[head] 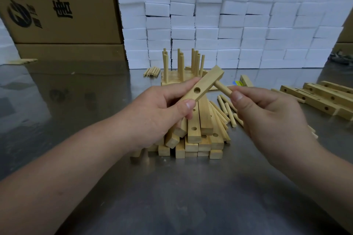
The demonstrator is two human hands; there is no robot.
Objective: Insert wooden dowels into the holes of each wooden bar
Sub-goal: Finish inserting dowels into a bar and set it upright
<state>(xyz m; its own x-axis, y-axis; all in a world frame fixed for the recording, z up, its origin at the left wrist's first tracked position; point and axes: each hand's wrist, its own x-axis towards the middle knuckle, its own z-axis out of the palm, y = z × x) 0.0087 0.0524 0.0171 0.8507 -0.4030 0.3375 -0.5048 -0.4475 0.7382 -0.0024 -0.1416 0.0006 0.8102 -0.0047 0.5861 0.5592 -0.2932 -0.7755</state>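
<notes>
Holding a wooden bar up over the metal table, our left hand grips its near end between thumb and fingers; the bar tilts up and away to the right, and one round hole shows empty on its upper face. Our right hand pinches a wooden dowel between thumb and forefinger; the dowel's far end meets the bar's right side near its raised end, though we cannot tell how deep it sits, since the bar hides that spot.

Beneath both hands lies a pile of drilled bars, stacked in rough layers with their cut ends facing us; just right of the pile, loose dowels lie scattered on the table, some leaning on the stack. Behind the held bar stand finished bars with upright dowels; a small bundle of dowels rests to their left. Far right, more drilled bars lie side by side; a short wooden piece with a yellow and blue label sits between them and the upright group. A wall of white foam blocks closes the back of the table; cardboard boxes with printed characters stand at the left.
</notes>
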